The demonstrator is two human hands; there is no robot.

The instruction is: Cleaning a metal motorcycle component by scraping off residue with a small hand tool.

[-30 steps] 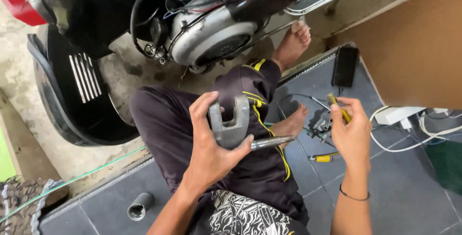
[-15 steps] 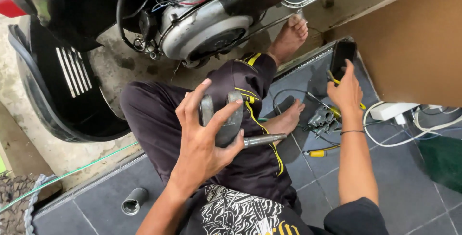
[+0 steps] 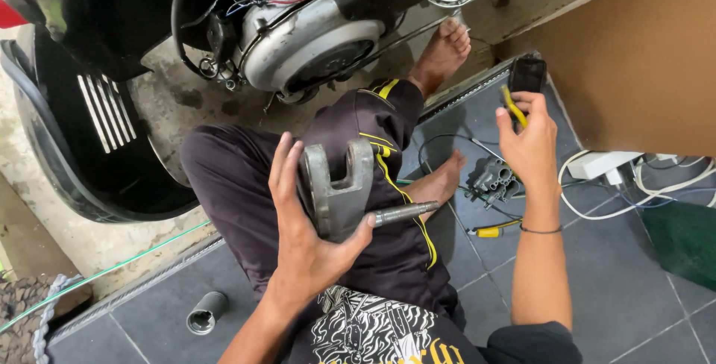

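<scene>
Left hand grips grey metal bracket w/ steel shaft sticking out right, held over lap. Right hand is closed on yellow-handled tool, raised above tile floor near black phone. Scooter engine sits ahead, small metal sleeve on floor at left.

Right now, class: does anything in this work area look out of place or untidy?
Yes. A grey metal sleeve lies loose on the floor tiles, apart from the other tools. White cables sprawl tangled beside the right hand. The left hand holds a forked metal part.
</scene>
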